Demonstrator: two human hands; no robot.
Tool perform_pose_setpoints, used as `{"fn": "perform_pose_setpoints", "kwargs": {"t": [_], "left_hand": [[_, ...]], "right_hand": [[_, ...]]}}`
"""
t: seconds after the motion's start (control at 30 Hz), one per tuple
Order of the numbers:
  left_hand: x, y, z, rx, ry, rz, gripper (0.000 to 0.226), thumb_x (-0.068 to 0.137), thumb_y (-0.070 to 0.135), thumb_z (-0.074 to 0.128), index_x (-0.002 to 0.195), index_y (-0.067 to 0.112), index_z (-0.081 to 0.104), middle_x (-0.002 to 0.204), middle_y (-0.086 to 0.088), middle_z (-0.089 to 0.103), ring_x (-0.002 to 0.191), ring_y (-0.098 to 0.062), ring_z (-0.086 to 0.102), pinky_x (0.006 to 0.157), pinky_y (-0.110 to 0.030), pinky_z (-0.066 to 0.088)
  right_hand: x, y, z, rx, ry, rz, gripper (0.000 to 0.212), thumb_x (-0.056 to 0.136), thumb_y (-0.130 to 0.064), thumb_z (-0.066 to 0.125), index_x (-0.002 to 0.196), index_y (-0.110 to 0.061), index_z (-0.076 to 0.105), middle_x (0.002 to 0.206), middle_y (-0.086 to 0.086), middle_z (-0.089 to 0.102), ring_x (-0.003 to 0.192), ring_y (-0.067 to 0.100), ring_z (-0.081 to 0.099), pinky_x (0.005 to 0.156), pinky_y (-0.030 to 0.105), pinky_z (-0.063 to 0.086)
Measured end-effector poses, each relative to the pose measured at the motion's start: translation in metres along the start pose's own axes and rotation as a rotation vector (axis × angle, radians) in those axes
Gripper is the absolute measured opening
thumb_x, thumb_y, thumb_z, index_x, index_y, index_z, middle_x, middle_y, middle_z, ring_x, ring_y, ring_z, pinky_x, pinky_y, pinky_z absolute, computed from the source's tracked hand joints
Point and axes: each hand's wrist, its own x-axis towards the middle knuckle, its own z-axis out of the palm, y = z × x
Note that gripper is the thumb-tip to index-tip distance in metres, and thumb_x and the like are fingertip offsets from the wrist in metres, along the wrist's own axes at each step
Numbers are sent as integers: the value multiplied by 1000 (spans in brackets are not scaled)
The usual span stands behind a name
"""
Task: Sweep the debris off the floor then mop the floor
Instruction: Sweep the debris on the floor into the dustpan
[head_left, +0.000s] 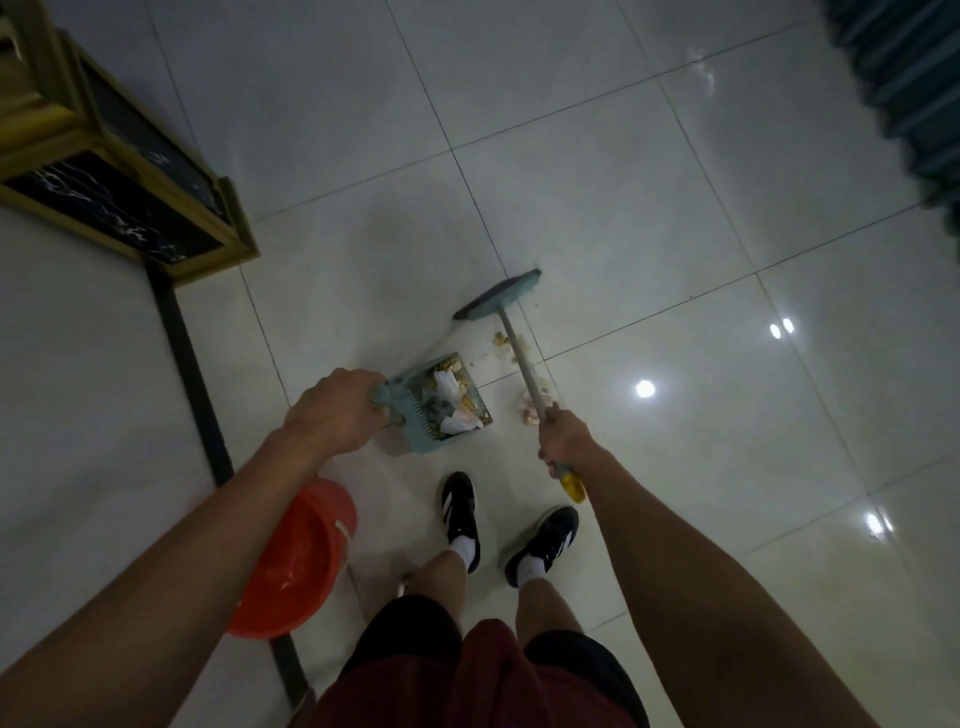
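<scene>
At centre frame, floor: pale glossy tiled floor with dark grout lines and bright round light reflections toward the right.
Left hand: the left hand comes in from the lower left, its fingers curled round the handle of a teal plastic dustpan, gripping it.
Dustpan: it sits just left of centre, its open mouth turned toward the right and upper right; whether it touches the floor I cannot tell.
Dustpan contents: white paper scraps and yellowish crumbs lie heaped inside the pan.
Right hand: the right hand comes in from the lower right, its fingers wrapped round the pale shaft of a long-handled broom; a yellow grip end sticks out below the hand.
Broom head: flat teal head with dark bristles, above and to the right of the dustpan, set at a slant on the tiles.
Loose debris: small tan and pinkish bits scattered on the floor beside the shaft, between the broom head and the right hand, just right of the dustpan mouth.
Bucket: an orange-red plastic bucket stands at lower left, partly hidden under the left forearm.
Feet: two black trainers with white stripes and white socks at lower centre, below the dustpan.
Furniture: a gold-framed stand with black marbled panels fills the upper left.
Upper right corner: a dark teal ribbed shape, blurred, which I cannot identify.
</scene>
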Motion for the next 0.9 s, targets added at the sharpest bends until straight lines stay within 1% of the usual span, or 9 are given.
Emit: {"fn": "perform_pose_setpoints", "kwargs": {"t": [0.1, 0.13, 0.23, 0.3, 0.53, 0.63, 0.73, 0.83, 0.9], "left_hand": [[3, 0, -1, 11, -5, 13, 7, 90, 29, 63, 92, 23, 67, 84, 2, 65, 73, -17, 63, 66, -32, 54], [4, 1, -2, 17, -3, 19, 8, 89, 29, 62, 90, 23, 67, 83, 1, 65, 72, -17, 62, 65, -33, 54], [2, 7, -2, 37, 13, 25, 8, 87, 27, 60, 87, 22, 66, 80, 2, 63, 68, -15, 60, 60, -29, 50], [-1, 13, 3, 39, 13, 17, 6, 87, 26, 61, 87, 23, 66, 79, 3, 63, 68, -15, 60, 59, -29, 48], [-23, 28, 19, 38, 30, 12, 7, 89, 23, 59, 89, 24, 67, 80, 5, 61, 69, -15, 59, 58, -28, 45], [-36, 32, 27, 51, 38, -4, 7, 88, 22, 59, 86, 25, 65, 81, 2, 63, 68, -15, 59, 56, -27, 43], [-50, 32, 35, 69, 42, -15, 4, 88, 26, 62, 89, 25, 66, 83, 2, 64, 70, -15, 60, 57, -27, 43], [-62, 31, 41, 59, 53, -30, 6, 88, 31, 66, 93, 29, 66, 88, 2, 65, 75, -19, 61, 62, -29, 44], [-68, 30, 45, 64, 60, -42, 8, 89, 30, 65, 96, 27, 67, 91, 0, 65, 78, -21, 61, 64, -30, 45]], "right_hand": [[-8, 12, 16, -32, 4, -2, 31, 104, -11, 39, 131, -1, 52, 103, 23, 66, 62, 29, 64, 61, 41, 60], [-11, 18, 20, -58, 11, -8, 32, 104, -13, 39, 131, -2, 52, 107, 22, 66, 69, 31, 66, 65, 41, 60], [-22, 43, 29, -143, 35, -53, 36, 104, -17, 39, 134, -3, 52, 123, 20, 62, 104, 34, 65, 87, 41, 57], [-30, 64, 32, -166, 27, -62, 37, 104, -17, 38, 136, -3, 50, 128, 20, 60, 113, 35, 61, 95, 42, 54], [-55, 143, 27, -216, 47, -32, 39, 104, -17, 40, 140, -4, 47, 127, 19, 61, 112, 34, 62, 90, 37, 53], [-65, 168, 21, -131, 77, -11, 39, 102, -15, 41, 139, -4, 51, 113, 17, 65, 94, 33, 67, 76, 37, 59], [-70, 180, 20, -18, 133, -25, 39, 102, -15, 43, 138, -7, 54, 94, 6, 60, 71, 21, 63, 61, 31, 57], [-72, 176, 22, -7, 150, -62, 41, 102, -19, 42, 141, -12, 53, 99, 7, 62, 74, 21, 65, 63, 29, 58], [-71, 167, 23, -44, 133, -104, 42, 103, -19, 40, 143, -14, 51, 110, 14, 65, 86, 29, 69, 72, 34, 61]]}}
